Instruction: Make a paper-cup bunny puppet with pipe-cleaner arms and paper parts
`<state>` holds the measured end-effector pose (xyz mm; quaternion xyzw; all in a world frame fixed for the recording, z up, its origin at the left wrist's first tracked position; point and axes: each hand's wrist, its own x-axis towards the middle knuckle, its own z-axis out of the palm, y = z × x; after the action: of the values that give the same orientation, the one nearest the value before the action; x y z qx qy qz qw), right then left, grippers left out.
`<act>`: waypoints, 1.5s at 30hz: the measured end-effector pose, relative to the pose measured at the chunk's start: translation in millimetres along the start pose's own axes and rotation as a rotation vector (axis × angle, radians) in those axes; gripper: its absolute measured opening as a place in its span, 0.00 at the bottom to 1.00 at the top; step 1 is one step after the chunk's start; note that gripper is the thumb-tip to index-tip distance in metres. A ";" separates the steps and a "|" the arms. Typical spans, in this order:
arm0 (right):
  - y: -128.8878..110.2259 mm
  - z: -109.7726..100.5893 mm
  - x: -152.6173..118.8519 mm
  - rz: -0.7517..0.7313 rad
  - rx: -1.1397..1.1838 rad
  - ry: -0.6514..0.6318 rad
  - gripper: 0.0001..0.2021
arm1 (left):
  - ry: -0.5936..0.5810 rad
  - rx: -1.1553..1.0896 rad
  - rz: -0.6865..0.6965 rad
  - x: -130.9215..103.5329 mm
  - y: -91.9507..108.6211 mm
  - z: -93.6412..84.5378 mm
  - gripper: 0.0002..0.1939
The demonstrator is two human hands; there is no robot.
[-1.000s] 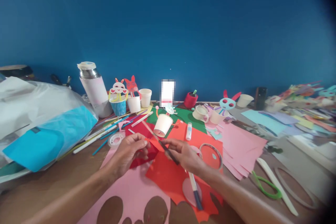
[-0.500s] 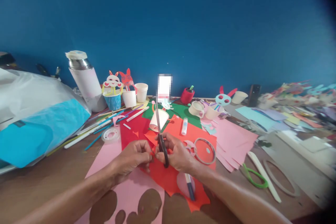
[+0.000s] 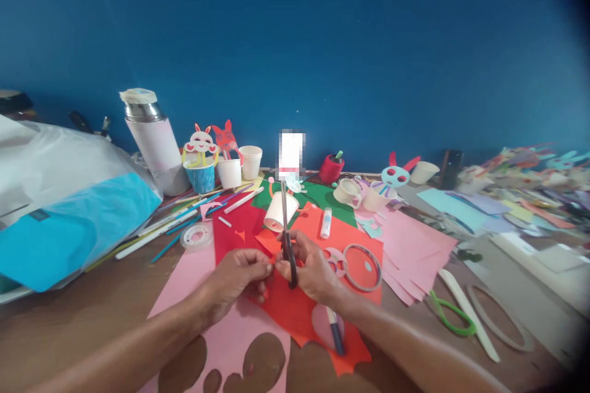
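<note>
My right hand (image 3: 311,267) is closed round the dark handles of a pair of scissors (image 3: 288,245), whose blades point up and away over a white paper cup (image 3: 275,212). Close beside it on the left, my left hand (image 3: 244,273) pinches a small bit of red paper (image 3: 273,263), mostly hidden by the fingers. The fingertips of both hands nearly meet. Under them lie orange-red sheets (image 3: 348,233) and a pink sheet (image 3: 244,331) with rounded holes cut out. A glue stick (image 3: 326,223) rests beyond my right hand.
A tall flask (image 3: 154,147), decorated cups (image 3: 201,177) and a plastic bag (image 3: 92,196) stand or lie at the left. A tape ring (image 3: 362,267), pink sheets (image 3: 415,252) and a green loop (image 3: 454,314) are at the right. A blue wall rises behind.
The view has shifted slightly, so most things sit a little further right. My left fingers have moved closer to the right hand's fingertips, and the scissors point more upright.
</note>
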<state>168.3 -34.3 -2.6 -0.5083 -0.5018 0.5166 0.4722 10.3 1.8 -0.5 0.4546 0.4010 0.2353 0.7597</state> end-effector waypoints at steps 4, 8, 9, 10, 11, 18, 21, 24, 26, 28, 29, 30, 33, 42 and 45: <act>-1.9 -7.4 -2.2 0.002 0.011 -0.142 0.21 | 0.047 -0.011 0.035 1.0 8.4 -5.5 0.10; -5.2 -13.4 -5.0 -0.022 -0.001 -0.296 0.21 | 0.099 -0.041 0.074 1.5 19.3 -14.2 0.08; -6.3 -14.1 -5.4 -0.019 -0.009 -0.314 0.21 | 0.121 -0.050 0.085 1.4 21.3 -16.3 0.07; -7.6 -14.4 -5.6 -0.012 -0.018 -0.329 0.20 | 0.139 -0.057 0.096 1.4 22.9 -18.0 0.06; -9.0 -14.5 -5.8 -0.001 -0.031 -0.340 0.20 | 0.152 -0.061 0.107 1.3 24.1 -19.5 0.05; -19.7 -13.7 -10.1 0.100 -0.074 -0.398 0.23 | 0.163 -0.078 0.144 1.6 28.0 -22.4 0.06; -22.1 -13.6 -11.5 0.115 -0.115 -0.398 0.20 | 0.174 -0.071 0.134 2.0 29.4 -22.2 0.06; -24.3 -13.4 -11.5 0.120 -0.181 -0.383 0.15 | 0.171 -0.071 0.141 2.1 29.8 -22.3 0.06; -25.7 -13.2 -11.6 0.121 -0.213 -0.378 0.13 | 0.174 -0.073 0.145 1.9 30.0 -22.4 0.06; -26.5 -13.4 -12.2 0.115 -0.233 -0.380 0.13 | 0.186 -0.080 0.141 1.3 30.7 -22.4 0.06; -26.5 -13.6 -12.6 0.113 -0.241 -0.386 0.14 | 0.191 -0.084 0.140 1.0 31.2 -22.4 0.06; -26.2 -13.8 -13.1 0.111 -0.249 -0.391 0.14 | 0.195 -0.087 0.140 0.5 31.8 -22.4 0.05; -24.2 -14.0 -14.1 0.112 -0.273 -0.390 0.14 | 0.211 -0.079 0.145 -0.8 33.0 -22.2 0.05; -25.1 -10.8 -12.9 0.143 -0.226 -0.377 0.16 | 0.210 -0.027 0.127 0.1 30.4 -21.2 0.05; -26.8 -8.9 -12.7 0.170 -0.186 -0.367 0.16 | 0.209 -0.017 0.129 0.5 29.9 -21.4 0.05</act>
<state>177.0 -45.3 25.0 -0.4877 -0.5803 0.5896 0.2789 -6.8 27.1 20.0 0.4459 0.4461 0.3331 0.7009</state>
